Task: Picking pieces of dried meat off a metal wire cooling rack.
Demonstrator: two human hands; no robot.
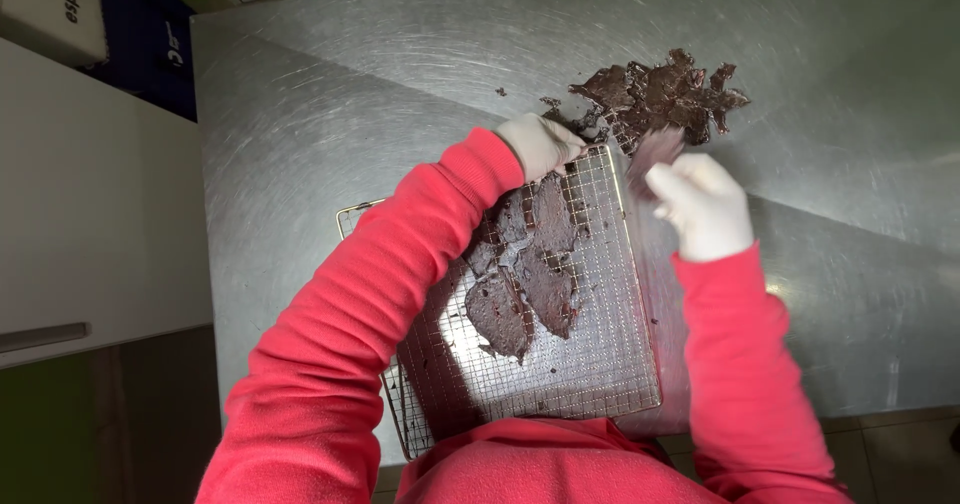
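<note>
So the right hand point(705, 204) has its grip pinched shut on a thin dark piece point(655, 149), blurry but it looks like a dried slab of the same brown stuff, held just off the top right corner of the wire rack point(600, 364). Fingers are curled tight around it, no gap I can see. The left hand point(540, 144) is clamped on the top edge of the rack, closed around the wire and propping that edge up so the rack tilts. Both hands wear white gloves, sleeves are red.

More dark dried sheets point(530, 274) are stuck to the mesh in the middle, touching each other. A loose pile point(660, 94) of peeled pieces sits on the metal desk point(350, 114) just past the rack's top edge.

My take on doing this well: peel slow and low along the mesh so the sheet comes off whole instead of snapping, and keep the rack steady with the other hand so it doesn't slide on that slick steel.
</note>
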